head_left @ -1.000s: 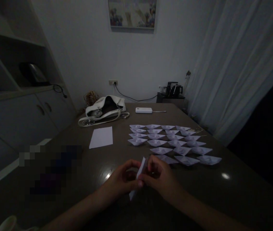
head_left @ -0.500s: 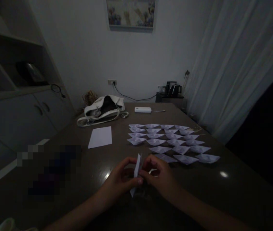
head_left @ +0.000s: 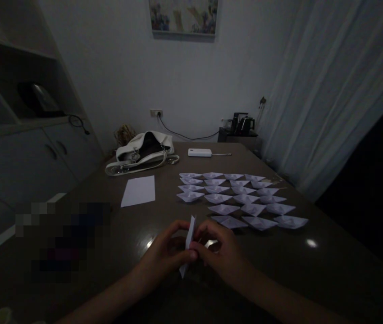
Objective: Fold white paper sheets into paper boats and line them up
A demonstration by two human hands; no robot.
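A small folded white paper (head_left: 190, 234) stands on edge between my hands, above the near part of the table. My left hand (head_left: 169, 252) grips it from the left, thumb on the near side and fingers curled behind. From the right, my right hand (head_left: 220, 252) pinches the paper with thumb and bent fingers. Part of the paper is hidden by the fingers. Just beyond my right hand, several white paper boats (head_left: 217, 198) stand in rows on the table. To the left of them lies a flat stack or sheet of white paper (head_left: 139, 191).
On the brown table (head_left: 164, 180), a white handbag (head_left: 144, 150) lies at the back left, and a white power bank (head_left: 200, 153) with a short cable sits at the back. A pale object (head_left: 4, 316) shows at the bottom left corner. A blurred patch covers the left side.
Both hands keep hold of the folded paper, which has tilted more upright and shifted slightly left. My right fingers have moved a little along it. The boats stay in place.
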